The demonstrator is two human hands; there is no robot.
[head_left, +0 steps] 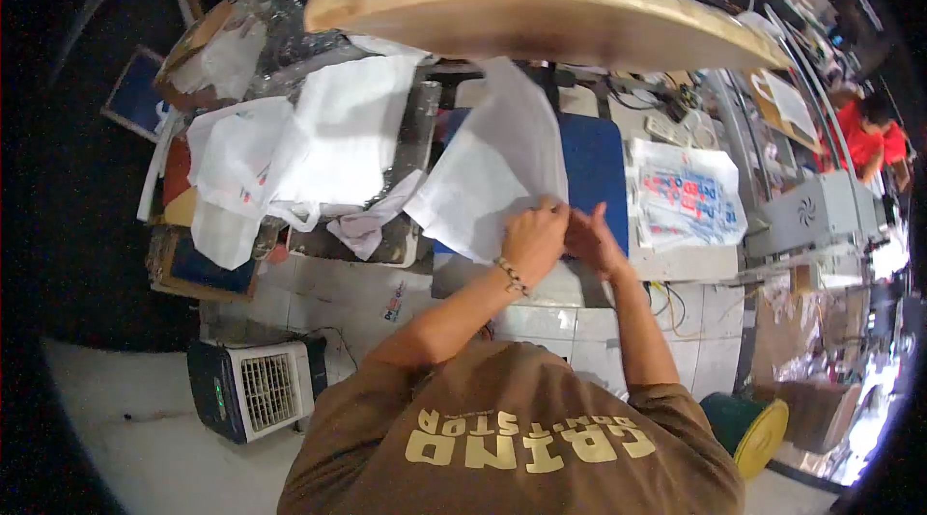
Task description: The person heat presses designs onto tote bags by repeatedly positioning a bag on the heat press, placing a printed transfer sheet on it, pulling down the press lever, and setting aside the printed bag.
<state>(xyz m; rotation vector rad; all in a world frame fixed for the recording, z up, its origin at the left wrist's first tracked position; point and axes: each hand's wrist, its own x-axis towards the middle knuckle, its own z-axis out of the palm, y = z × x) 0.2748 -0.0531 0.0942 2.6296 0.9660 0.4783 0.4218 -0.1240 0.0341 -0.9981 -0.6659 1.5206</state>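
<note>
A plain white cloth-like bag (497, 153) slants across a blue padded board (594, 163), its far end raised beneath the wooden slab. My left hand (534, 243), a beaded bracelet on its wrist, pinches the bag's near right edge. Close beside it, my right hand (596, 243) has its thumb raised and fingers apart; its fingertips are slightly blurred near the left hand. To the right lies a stack of white bags printed in red and blue (688, 194). On the left are a pile of white bags (343, 134) and a crumpled cloth (372, 221).
A thick wooden slab (541, 18) overhangs the far side of the board. An air cooler (259, 389) stands on the floor at left, a green and yellow drum (753, 428) at right. A grey fan-vented box (811, 211) sits at right; a person in red (864, 134) is beyond.
</note>
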